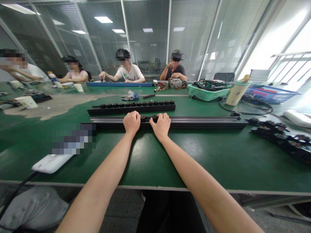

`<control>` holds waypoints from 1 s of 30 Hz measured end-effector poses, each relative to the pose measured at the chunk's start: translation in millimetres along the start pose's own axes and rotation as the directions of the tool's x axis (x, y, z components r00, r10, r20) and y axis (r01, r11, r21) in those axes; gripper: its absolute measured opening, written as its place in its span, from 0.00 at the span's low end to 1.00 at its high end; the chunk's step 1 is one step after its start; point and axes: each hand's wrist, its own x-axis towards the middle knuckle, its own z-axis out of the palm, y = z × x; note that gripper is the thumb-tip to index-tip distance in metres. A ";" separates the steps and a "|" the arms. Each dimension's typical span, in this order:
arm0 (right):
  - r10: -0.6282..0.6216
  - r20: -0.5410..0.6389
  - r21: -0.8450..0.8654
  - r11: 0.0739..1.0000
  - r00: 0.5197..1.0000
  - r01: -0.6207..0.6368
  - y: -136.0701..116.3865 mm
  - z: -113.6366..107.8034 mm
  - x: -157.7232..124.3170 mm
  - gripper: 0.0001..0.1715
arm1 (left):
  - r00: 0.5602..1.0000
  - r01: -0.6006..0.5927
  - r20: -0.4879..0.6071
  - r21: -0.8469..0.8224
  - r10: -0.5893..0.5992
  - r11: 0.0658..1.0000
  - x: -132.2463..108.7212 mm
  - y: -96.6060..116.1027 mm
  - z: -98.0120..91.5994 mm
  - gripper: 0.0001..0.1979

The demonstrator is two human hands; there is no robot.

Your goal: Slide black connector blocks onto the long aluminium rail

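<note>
A long black rail (199, 124) with a channel along its top lies crosswise on the green table in front of me. My left hand (132, 122) is closed over it near the middle, its fingers curled over the far side. Just to the right, my right hand (161, 124) grips the same rail, its thumb pointing toward my left hand. Between the hands, small round-topped black parts (143, 118) sit at the channel; my fingers partly hide them. Behind lies a second black rail (131, 110) with a row of similar black parts along it.
A white power strip (52, 163) lies front left. Black part strips (279, 134) lie at right. Farther back are a green basket (206, 94) of cables, a cream bottle (236, 92), a blue basket (274, 94), gloves (130, 95) and a paper cup (26, 102). Several people sit across the table.
</note>
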 end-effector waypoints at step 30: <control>-0.060 0.035 -0.084 0.994 0.998 0.063 3.6 -8.4 4.7 0.13 | 1.000 -0.013 0.012 -0.004 0.013 1.000 -0.4 -1.3 -0.9 0.19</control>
